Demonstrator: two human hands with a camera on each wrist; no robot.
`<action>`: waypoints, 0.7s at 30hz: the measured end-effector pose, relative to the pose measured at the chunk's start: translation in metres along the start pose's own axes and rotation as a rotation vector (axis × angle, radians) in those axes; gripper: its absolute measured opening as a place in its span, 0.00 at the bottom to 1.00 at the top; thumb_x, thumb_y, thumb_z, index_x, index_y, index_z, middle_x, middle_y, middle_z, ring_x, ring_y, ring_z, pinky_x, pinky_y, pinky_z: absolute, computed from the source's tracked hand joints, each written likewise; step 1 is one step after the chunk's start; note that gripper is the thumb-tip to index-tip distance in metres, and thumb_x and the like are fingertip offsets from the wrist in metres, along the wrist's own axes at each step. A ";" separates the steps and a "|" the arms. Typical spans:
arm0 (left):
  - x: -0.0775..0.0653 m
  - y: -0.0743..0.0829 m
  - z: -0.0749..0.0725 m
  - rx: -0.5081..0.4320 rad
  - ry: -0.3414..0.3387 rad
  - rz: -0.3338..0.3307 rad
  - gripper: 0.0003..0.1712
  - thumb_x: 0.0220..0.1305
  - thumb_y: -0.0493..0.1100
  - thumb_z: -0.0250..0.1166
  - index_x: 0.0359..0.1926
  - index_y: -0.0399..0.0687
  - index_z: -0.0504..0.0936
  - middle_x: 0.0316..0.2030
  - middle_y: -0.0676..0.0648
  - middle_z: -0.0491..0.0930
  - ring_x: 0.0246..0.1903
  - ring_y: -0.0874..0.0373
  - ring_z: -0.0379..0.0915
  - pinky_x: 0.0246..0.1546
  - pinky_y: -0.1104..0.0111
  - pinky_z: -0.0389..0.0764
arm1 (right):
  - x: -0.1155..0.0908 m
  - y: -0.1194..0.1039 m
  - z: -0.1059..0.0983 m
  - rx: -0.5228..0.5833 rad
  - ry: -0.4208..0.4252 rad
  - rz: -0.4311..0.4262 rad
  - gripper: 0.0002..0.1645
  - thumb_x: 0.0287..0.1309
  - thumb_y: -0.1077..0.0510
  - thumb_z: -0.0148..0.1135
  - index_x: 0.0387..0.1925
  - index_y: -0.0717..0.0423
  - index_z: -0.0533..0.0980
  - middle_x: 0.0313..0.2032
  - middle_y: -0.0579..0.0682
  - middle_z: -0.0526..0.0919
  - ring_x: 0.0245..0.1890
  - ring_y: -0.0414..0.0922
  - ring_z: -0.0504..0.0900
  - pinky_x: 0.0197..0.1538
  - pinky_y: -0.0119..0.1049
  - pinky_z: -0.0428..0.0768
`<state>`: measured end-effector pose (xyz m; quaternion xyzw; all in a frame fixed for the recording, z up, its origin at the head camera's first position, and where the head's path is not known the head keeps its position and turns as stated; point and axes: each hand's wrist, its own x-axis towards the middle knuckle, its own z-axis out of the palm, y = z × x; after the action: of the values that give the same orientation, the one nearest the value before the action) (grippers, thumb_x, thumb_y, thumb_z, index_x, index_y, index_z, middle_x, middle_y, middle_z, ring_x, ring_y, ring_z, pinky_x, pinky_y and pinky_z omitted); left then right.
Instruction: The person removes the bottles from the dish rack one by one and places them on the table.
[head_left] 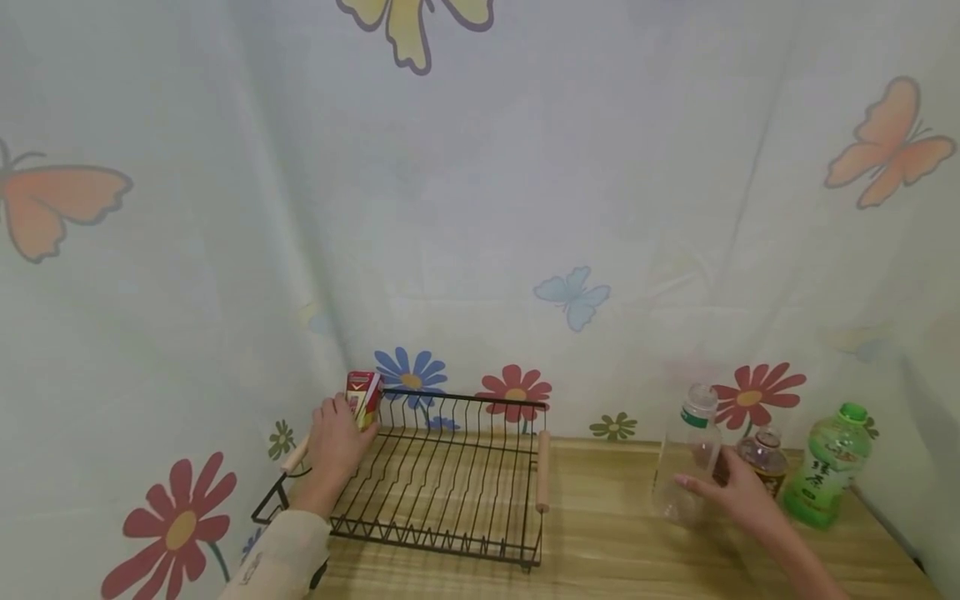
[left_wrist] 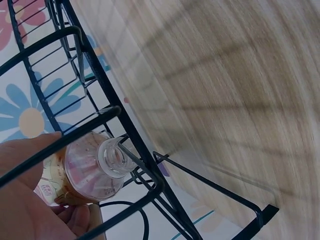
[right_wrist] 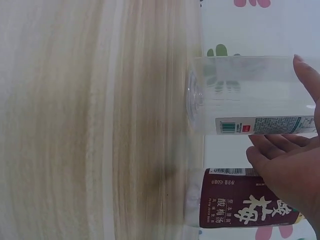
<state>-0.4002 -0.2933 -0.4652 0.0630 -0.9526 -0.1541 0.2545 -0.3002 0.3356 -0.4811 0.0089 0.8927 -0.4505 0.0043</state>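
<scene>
My left hand [head_left: 337, 442] grips a plastic bottle [left_wrist: 92, 170] with a red and yellow label at the back left corner of the black wire dish rack [head_left: 450, 546]. The left wrist view shows this bottle's clear, uncapped neck pointing down among the rack wires. On the right, my right hand [head_left: 738, 492] holds a clear, capless plastic bottle [right_wrist: 240, 90] upright, thumb on one side and fingers on the other. Close behind that hand stands a bottle with a dark plum label [right_wrist: 240, 200]. Fingers of the left hand partly hide its bottle.
A green tea bottle [head_left: 825, 467] with a green cap stands at the far right of the wooden table [head_left: 600, 550]. Wooden handles [head_left: 543, 471] cap the rack's sides. A curtain [head_left: 480, 208] printed with flowers and butterflies hangs behind and beside the table.
</scene>
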 end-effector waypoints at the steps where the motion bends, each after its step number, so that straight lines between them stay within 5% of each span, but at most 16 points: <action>1: 0.000 0.000 0.000 -0.001 -0.001 0.003 0.52 0.61 0.54 0.79 0.69 0.23 0.61 0.55 0.25 0.70 0.53 0.32 0.69 0.52 0.42 0.77 | 0.000 0.000 0.000 -0.001 0.003 0.001 0.72 0.61 0.28 0.70 0.82 0.68 0.44 0.77 0.78 0.53 0.76 0.76 0.55 0.72 0.67 0.63; 10: -0.001 0.002 -0.003 -0.027 0.032 0.024 0.51 0.61 0.52 0.78 0.70 0.23 0.62 0.55 0.25 0.71 0.52 0.31 0.71 0.50 0.41 0.78 | -0.008 -0.006 -0.002 -0.034 0.059 -0.080 0.73 0.60 0.31 0.74 0.82 0.68 0.43 0.76 0.79 0.54 0.75 0.77 0.55 0.72 0.70 0.62; 16: 0.003 0.008 -0.010 -0.145 0.101 0.011 0.51 0.61 0.52 0.76 0.75 0.31 0.62 0.56 0.30 0.71 0.50 0.34 0.74 0.46 0.41 0.81 | -0.015 -0.017 -0.009 -0.092 0.089 -0.142 0.74 0.61 0.30 0.72 0.84 0.65 0.40 0.75 0.79 0.57 0.73 0.77 0.59 0.69 0.71 0.66; 21: 0.005 0.010 -0.015 -0.287 0.080 0.048 0.52 0.65 0.51 0.74 0.79 0.37 0.58 0.64 0.33 0.68 0.56 0.36 0.73 0.55 0.40 0.80 | -0.027 -0.030 -0.014 -0.149 0.107 -0.147 0.71 0.64 0.30 0.70 0.82 0.69 0.41 0.75 0.80 0.54 0.73 0.78 0.57 0.66 0.75 0.66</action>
<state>-0.3975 -0.2889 -0.4468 0.0094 -0.9112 -0.2799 0.3021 -0.2734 0.3292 -0.4484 -0.0328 0.9210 -0.3808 -0.0755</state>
